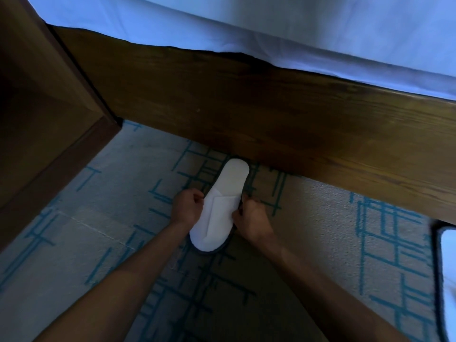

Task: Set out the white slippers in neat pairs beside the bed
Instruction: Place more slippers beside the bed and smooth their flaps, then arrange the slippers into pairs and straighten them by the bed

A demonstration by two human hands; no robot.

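Here we see one white slipper [220,206] lying on the patterned carpet [320,218], directly beside the wooden bed frame [246,107]. Its long axis runs from about 7 o'clock to 1 o'clock in the view. The open heel end points to 1 o'clock and sits against the base of the frame; whether it actually touches the wood we cannot tell. The closed, rounded toe end points to 7 o'clock, toward the person. A dark sole edge shows under the toe, so the slipper lies upper side up.

The left hand [186,204] is at the 9 o'clock side of the slipper, its fingers curled tight and pinching the edge of the upper band. The right hand [251,217] is at the 3 o'clock side, likewise closed narrow, its fingertips gripping the opposite edge of the same band. Both forearms enter from 6 o'clock and converge on the slipper.

A white bed sheet [271,25] overhangs the frame at 12 o'clock. A brown wooden cabinet [37,107] stands at 9 o'clock, meeting the frame at a corner. At the 3 o'clock edge of the view, well apart from the hands, we note part of a second white object with a dark rim [447,275]; it is cut off, and we cannot identify it with certainty.
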